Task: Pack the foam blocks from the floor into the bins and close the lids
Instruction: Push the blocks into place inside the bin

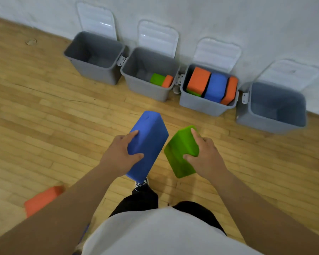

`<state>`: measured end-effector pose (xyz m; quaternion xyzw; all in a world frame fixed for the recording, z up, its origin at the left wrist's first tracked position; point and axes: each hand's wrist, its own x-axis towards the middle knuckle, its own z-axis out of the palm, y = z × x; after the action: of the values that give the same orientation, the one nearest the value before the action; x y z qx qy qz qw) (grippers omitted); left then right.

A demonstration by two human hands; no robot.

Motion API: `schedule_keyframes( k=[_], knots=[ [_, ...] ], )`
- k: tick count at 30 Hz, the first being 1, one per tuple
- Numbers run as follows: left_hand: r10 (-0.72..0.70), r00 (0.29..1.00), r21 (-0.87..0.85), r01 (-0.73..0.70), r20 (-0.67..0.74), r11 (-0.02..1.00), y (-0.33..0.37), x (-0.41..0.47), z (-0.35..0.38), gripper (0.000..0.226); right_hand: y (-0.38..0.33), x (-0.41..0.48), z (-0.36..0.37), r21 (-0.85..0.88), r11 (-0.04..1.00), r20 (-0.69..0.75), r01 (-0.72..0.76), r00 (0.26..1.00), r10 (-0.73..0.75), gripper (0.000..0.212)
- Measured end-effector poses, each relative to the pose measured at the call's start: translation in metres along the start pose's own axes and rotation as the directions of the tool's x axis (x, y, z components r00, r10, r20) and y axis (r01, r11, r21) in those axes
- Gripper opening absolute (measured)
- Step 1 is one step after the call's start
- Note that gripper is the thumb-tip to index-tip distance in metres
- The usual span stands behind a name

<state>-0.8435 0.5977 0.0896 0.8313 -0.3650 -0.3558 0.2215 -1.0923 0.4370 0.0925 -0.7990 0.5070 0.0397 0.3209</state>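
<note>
Aloft, left grip (118, 155) clasps the blue block (149, 137), right grip (208, 157) the green block (177, 144), apparently just apart.

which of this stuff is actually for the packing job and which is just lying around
For the job:
- blue block in the left hand
- green block in the right hand
- orange block on the floor
- four open grey bins with raised lids

Lying about:
- small white thing on the floor between the two middle bins
- scuff on the floorboards
</note>
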Motion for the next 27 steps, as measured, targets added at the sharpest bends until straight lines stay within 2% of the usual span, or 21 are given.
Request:
schedule_keyframes(
  k=[5, 14, 20, 27],
  knots=[
    [0.006, 1.0, 0.018, -0.006, -0.029, 1.0, 0.018, 0.094, -0.067, 0.081, -0.048, 0.097, -0.025, 0.024, 1.0, -0.021, 0.015, 1.0, -0.015, 0.092],
    [-0.041, 0.996, 0.009, 0.042, -0.074, 0.999, 0.058, 0.278, -0.122, 0.081, -0.079, 0.302, -0.073, 0.06, 0.997, -0.032, 0.049, 0.998, -0.047, 0.094],
    [-0.12, 0.986, 0.006, 0.121, -0.12, 0.993, 0.099, 0.389, -0.167, 0.079, -0.106, 0.449, -0.115, 0.091, 0.993, 0.033, 0.073, 0.997, -0.077, 0.094],
    [-0.131, 0.983, 0.023, 0.135, -0.125, 0.991, 0.118, 0.524, -0.212, 0.077, -0.139, 0.573, -0.139, 0.106, 0.994, 0.071, 0.028, 0.997, -0.036, 0.089]
  ],
)
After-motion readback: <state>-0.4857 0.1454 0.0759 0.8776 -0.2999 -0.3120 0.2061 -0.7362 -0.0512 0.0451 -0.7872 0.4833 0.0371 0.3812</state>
